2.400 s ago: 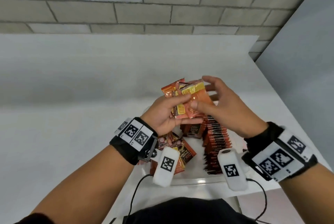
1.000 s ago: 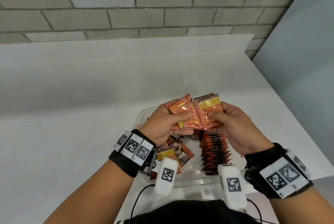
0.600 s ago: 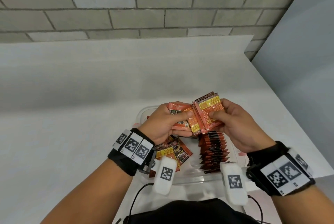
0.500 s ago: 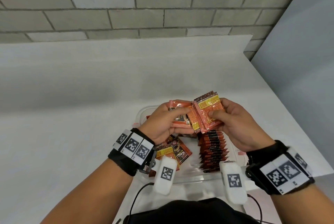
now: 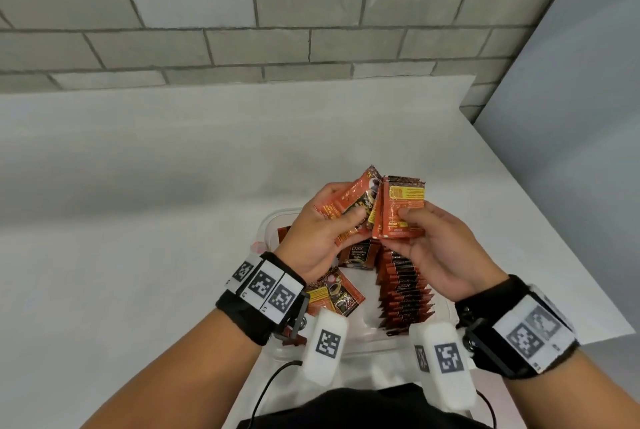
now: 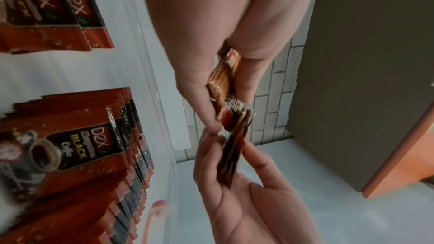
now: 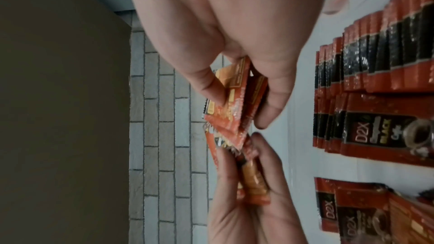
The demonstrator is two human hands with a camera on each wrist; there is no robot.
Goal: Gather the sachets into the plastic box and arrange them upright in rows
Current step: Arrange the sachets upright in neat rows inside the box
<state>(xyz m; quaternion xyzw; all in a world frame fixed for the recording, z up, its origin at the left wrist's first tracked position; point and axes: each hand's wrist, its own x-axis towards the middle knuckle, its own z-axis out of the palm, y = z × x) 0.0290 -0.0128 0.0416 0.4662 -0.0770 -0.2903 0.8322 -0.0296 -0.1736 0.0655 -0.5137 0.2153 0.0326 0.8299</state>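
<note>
Looking down from the head camera, the left hand [image 5: 320,236] and the right hand [image 5: 434,255] are raised over the plastic box [image 5: 268,226], each pinching a small bundle of sachets between thumb and fingers. The left bundle [image 5: 349,207] tilts leftward with mixed faces showing; the right bundle [image 5: 401,214] is squarer, yellow label up, and the two bundles touch along their inner edges. Below them, one row of sachets [image 5: 405,293] stands on edge along the right side of the box, and a few loose sachets [image 5: 332,295] lie flat on the left side. No sachets show on the white table [image 5: 138,203] around the box.

From the left wrist camera, the left hand's fingers [image 6: 199,88] press a thin stack edge-on, meeting the right hand's stack just beyond, with the standing row [image 6: 70,155] and two flat sachets in the box alongside.

From the right wrist camera, the right hand's thumb and fingers [image 7: 272,99] clamp its stack, and the row [image 7: 375,62] shows as tightly packed upright tops.

By my reading, gathering looks finished and roughly one row is done. Squaring the held bundles, standing them in the box and lifting the flat ones upright remain.
</note>
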